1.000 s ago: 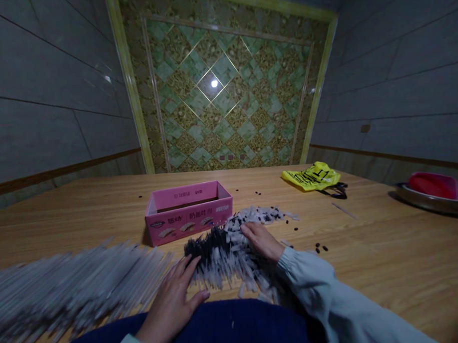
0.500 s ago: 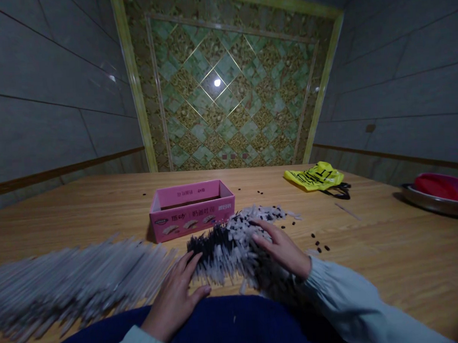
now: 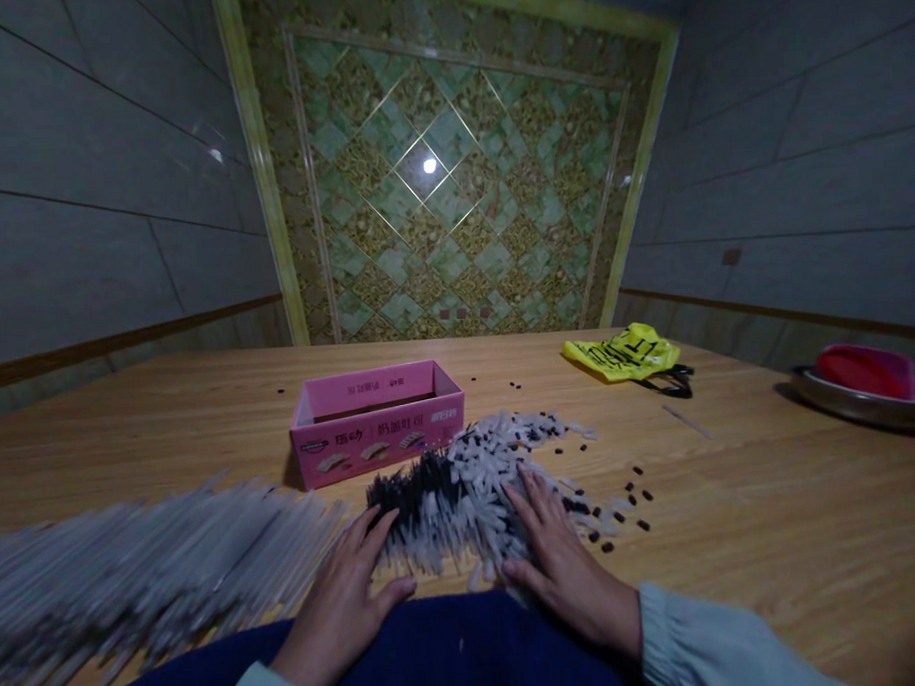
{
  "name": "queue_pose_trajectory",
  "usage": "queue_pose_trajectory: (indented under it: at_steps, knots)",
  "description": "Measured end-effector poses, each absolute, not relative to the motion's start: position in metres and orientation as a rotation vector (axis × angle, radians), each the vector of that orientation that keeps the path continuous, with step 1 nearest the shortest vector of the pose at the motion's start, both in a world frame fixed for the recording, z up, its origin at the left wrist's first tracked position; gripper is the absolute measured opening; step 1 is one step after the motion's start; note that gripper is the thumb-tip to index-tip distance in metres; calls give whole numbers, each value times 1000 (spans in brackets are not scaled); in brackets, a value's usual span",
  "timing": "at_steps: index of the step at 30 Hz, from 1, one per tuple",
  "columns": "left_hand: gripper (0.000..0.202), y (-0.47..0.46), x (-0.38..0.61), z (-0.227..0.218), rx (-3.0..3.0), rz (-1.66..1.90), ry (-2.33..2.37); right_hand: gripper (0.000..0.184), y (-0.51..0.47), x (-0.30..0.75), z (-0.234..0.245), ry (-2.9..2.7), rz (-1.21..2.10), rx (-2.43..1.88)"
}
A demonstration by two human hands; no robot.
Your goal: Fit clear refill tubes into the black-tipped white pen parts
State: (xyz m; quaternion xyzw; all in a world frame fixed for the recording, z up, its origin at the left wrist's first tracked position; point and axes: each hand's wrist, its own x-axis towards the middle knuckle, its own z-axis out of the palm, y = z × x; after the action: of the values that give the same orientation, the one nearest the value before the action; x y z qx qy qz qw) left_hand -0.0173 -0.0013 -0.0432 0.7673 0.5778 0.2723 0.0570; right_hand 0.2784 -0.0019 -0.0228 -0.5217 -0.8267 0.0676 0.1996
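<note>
My left hand (image 3: 342, 597) lies flat with its fingers apart against the left side of a heap of small white and black pieces (image 3: 463, 488) on the wooden table (image 3: 770, 492). On the heap's right side rests my right hand (image 3: 562, 564), fingers stretched out over the pieces. Loose black bits (image 3: 621, 512) lie scattered just right of that hand. A long pile of thin grey sticks (image 3: 150, 569) stretches away to the left of my left hand. Behind the heap stands an open pink cardboard box (image 3: 374, 421).
A crumpled yellow bag (image 3: 627, 355) with a black strap lies at the back right. At the far right edge sits a metal dish (image 3: 854, 399) with something red in it. A thin stick (image 3: 685, 420) lies alone near the bag. Tiled walls close in behind the table.
My right hand has drawn back from the far top of the heap to its near right side, dragging pieces along; more black bits now lie loose on the right. The left hand has barely moved.
</note>
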Motion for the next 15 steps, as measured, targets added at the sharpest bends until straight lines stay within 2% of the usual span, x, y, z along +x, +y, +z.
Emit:
queue_pose_trajectory:
  at_steps: [5, 8, 11, 13, 15]
  knots:
    - [59, -1, -19, -44, 2337, 801, 1765, 70, 15, 257, -12, -2358, 141, -1356]
    - [58, -1, -19, -44, 2351, 809, 1752, 61, 28, 283, -7, -2270, 87, -1293]
    - [58, -1, -18, -43, 2348, 815, 1757, 49, 44, 346, -6, -1920, -11, -1514]
    - [59, -1, -16, -42, 2339, 811, 1769, 47, 53, 396, -9, -1691, -70, -1683]
    - [59, -1, -16, -41, 2331, 806, 1773, 49, 60, 435, -13, -1579, 30, -1783]
